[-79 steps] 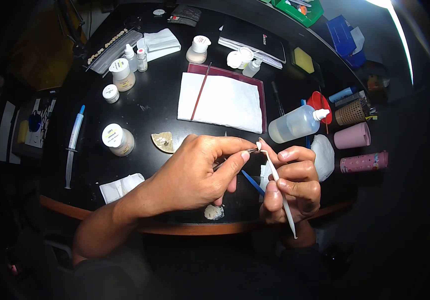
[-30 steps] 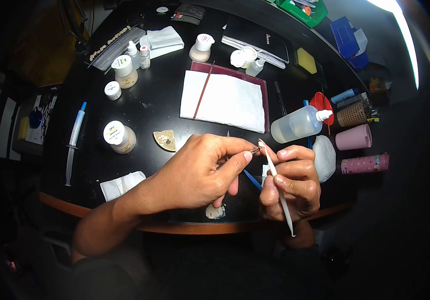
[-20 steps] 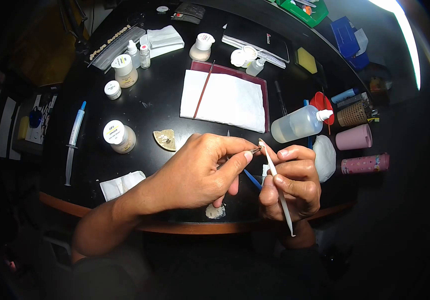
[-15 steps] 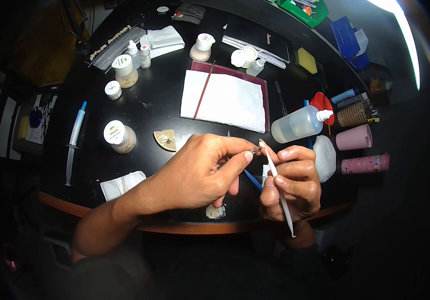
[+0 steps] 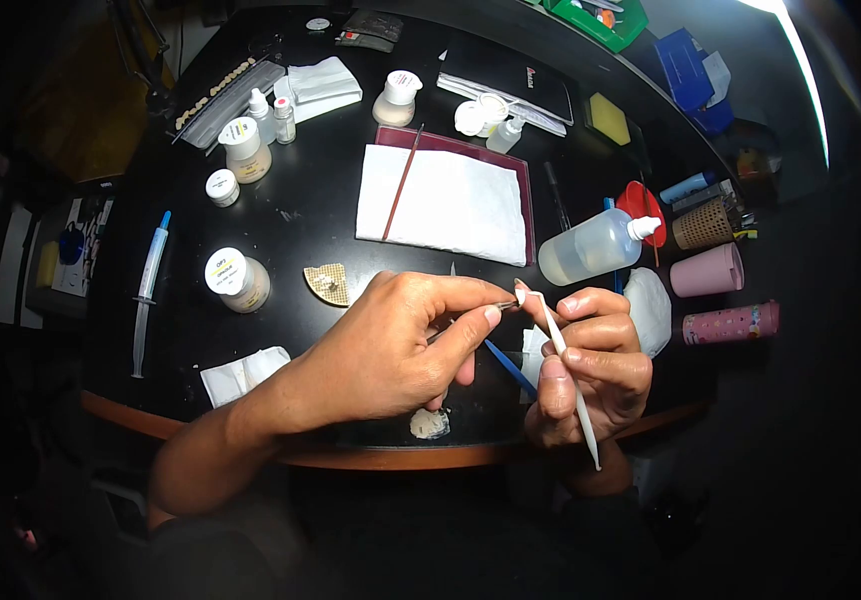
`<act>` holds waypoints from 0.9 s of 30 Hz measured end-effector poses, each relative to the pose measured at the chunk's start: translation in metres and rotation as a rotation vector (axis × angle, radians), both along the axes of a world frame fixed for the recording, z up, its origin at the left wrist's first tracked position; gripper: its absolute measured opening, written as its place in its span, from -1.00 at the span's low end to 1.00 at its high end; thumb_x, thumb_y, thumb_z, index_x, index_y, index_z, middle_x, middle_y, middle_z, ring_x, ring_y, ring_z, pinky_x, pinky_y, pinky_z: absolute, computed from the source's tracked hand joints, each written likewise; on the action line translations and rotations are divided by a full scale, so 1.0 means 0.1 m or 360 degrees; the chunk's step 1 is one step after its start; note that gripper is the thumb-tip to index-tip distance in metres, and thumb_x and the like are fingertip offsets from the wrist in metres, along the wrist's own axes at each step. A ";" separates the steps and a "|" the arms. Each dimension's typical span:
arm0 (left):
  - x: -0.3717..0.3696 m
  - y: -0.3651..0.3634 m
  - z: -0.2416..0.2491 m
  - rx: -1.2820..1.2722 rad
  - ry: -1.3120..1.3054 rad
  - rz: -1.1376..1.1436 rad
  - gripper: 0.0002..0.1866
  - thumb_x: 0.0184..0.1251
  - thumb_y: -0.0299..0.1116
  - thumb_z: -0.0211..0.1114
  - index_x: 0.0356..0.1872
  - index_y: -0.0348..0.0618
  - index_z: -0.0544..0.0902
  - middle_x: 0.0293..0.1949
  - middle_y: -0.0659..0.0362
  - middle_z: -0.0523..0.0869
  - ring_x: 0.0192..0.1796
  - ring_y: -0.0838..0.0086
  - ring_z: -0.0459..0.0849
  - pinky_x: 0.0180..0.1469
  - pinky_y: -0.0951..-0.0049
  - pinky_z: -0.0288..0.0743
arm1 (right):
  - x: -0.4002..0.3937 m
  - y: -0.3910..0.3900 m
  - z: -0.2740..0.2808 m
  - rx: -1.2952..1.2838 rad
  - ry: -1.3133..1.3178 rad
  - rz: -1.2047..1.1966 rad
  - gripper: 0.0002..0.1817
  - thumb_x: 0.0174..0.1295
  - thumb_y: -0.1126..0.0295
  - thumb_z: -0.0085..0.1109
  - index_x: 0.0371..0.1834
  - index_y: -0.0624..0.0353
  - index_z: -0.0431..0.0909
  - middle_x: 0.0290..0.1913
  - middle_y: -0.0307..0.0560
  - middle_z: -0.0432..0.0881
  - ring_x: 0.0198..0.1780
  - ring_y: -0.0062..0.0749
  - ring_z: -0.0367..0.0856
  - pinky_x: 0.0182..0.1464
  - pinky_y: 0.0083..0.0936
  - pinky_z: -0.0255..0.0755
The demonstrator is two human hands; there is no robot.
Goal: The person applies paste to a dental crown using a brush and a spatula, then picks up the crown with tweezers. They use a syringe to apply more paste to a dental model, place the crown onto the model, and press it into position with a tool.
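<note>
In the head view, my left hand (image 5: 400,345) is closed, its thumb and forefinger pinching a slim dark metal tool (image 5: 507,305) that is mostly hidden by the fingers. At that tool's end sits a small white tooth-like piece (image 5: 521,297). My right hand (image 5: 595,370) grips a white plastic dental instrument (image 5: 572,385), thin and bent at its upper tip. This bent tip is right at the small white piece, and the other end slants down toward the table's front edge. One right fingertip rests close behind the piece.
White-lidded jars (image 5: 238,280) and a syringe (image 5: 150,290) are on the left. A folded white tissue (image 5: 445,205) with a brush (image 5: 405,180) lies beyond my hands. At right are a squeeze bottle (image 5: 585,250) and pink cup (image 5: 707,270). A blue-handled tool (image 5: 510,370) lies between my hands.
The white instrument's upper tip has shifted slightly right, and its lower end has swung a little right. My right fingers have moved slightly; my left hand keeps its pinch.
</note>
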State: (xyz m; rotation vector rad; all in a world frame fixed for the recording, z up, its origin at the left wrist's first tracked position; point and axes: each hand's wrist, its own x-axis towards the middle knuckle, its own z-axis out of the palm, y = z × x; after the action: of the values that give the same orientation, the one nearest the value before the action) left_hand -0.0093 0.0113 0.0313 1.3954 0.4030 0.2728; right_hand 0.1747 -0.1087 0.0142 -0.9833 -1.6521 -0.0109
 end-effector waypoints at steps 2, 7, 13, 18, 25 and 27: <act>0.00 0.00 0.00 0.0024 -0.0001 -0.0003 -0.65 0.76 -0.34 0.13 0.33 -0.28 0.69 -0.51 0.22 0.71 -0.60 0.68 0.61 -0.54 0.64 0.48 | 0.02 -0.02 -0.01 -0.0018 0.0023 0.0018 -0.71 0.26 0.68 0.21 0.02 0.28 0.45 -0.20 0.03 0.57 0.04 -0.14 0.56 0.15 -0.07 0.84; 0.04 0.02 -0.10 0.0098 -0.0072 0.0145 -0.70 0.77 -0.34 0.12 0.15 -0.37 0.71 -0.41 0.20 0.76 -0.42 0.68 0.72 -0.34 0.64 0.59 | 0.05 0.05 -0.04 0.0105 0.0248 0.0018 -0.72 0.24 0.70 0.13 0.00 0.31 0.43 -0.18 0.04 0.55 0.06 -0.20 0.48 0.16 -0.08 0.83; 0.08 0.15 -0.31 0.0365 -0.0193 0.0326 -0.73 0.75 -0.40 0.13 0.03 -0.44 0.69 -0.11 0.01 0.84 -0.08 0.47 0.85 -0.01 0.49 0.73 | 0.13 0.07 -0.14 0.0161 0.0358 -0.0116 -0.79 0.23 0.65 0.15 -0.08 0.35 0.47 -0.17 0.07 0.57 0.09 -0.19 0.51 0.07 -0.23 0.85; 0.03 0.21 -0.13 -0.0182 -0.0068 0.0227 -0.74 0.72 -0.42 0.18 0.02 -0.46 0.72 -0.04 -0.02 0.85 0.00 0.38 0.89 0.02 0.47 0.78 | 0.19 0.03 -0.15 0.0120 0.0285 -0.0165 -0.80 0.24 0.63 0.17 -0.08 0.36 0.48 -0.16 0.07 0.58 0.09 -0.18 0.54 0.02 -0.34 0.83; 0.05 0.17 -0.19 0.0209 0.0005 0.0340 -0.73 0.71 -0.42 0.20 0.08 -0.49 0.73 0.00 -0.05 0.85 -0.07 0.41 0.90 -0.07 0.52 0.78 | 0.17 0.03 -0.15 0.0099 0.0278 -0.0147 -0.83 0.26 0.64 0.15 -0.09 0.36 0.50 -0.13 0.08 0.59 0.11 -0.18 0.54 0.03 -0.33 0.84; 0.04 0.14 -0.16 0.0222 0.0001 0.0371 -0.72 0.71 -0.41 0.21 0.09 -0.48 0.73 -0.02 -0.04 0.86 -0.09 0.44 0.89 -0.08 0.52 0.77 | 0.16 0.04 -0.13 0.0067 0.0290 -0.0155 -0.84 0.31 0.63 0.16 -0.07 0.38 0.50 -0.10 0.10 0.60 0.08 -0.21 0.57 0.00 -0.36 0.82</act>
State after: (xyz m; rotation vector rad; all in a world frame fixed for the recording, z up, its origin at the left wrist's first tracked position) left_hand -0.0049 0.0257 0.0149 1.4856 0.5566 0.4989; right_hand 0.1904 -0.1051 0.0012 -1.0020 -1.4318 -0.0207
